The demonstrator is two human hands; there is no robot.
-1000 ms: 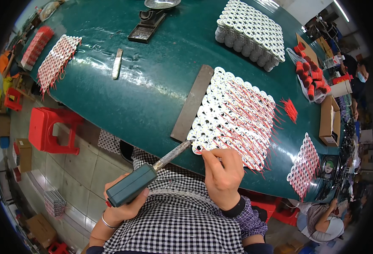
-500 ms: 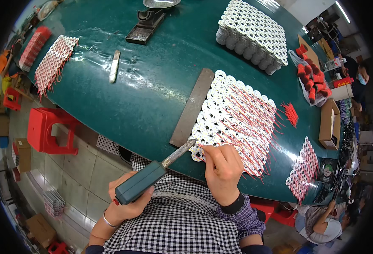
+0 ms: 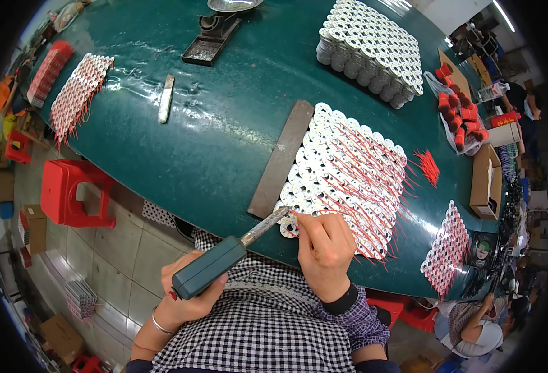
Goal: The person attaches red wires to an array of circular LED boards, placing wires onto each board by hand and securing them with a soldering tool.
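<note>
My left hand [image 3: 193, 283] is wrapped round the dark green handle of a soldering iron [image 3: 210, 266]. The iron's metal tip rests at the near left corner of a panel of round white circuit boards [image 3: 308, 168]. Beside that tip, my right hand [image 3: 326, 252] is closed in a pinch, thumb and forefinger over the panel's near edge. A bit of red wire shows at its fingertips; most of it is hidden by the fingers. Rows of thin red wires [image 3: 367, 186] lie across the panel's right part. Along its left side runs a flat brown bar [image 3: 283, 158].
A tall stack of white panels [image 3: 370, 46] stands at the back. Loose red wires [image 3: 428, 168] and red spools [image 3: 463, 118] lie to the right. Wired panels rest at far left [image 3: 81, 90] and near right [image 3: 445, 248]. A metal stand [image 3: 211, 43] sits farther back. Red stool [image 3: 75, 193] at left.
The iron's tip and my right fingertips have barely shifted at the same corner of the panel. Both hands keep their hold.
</note>
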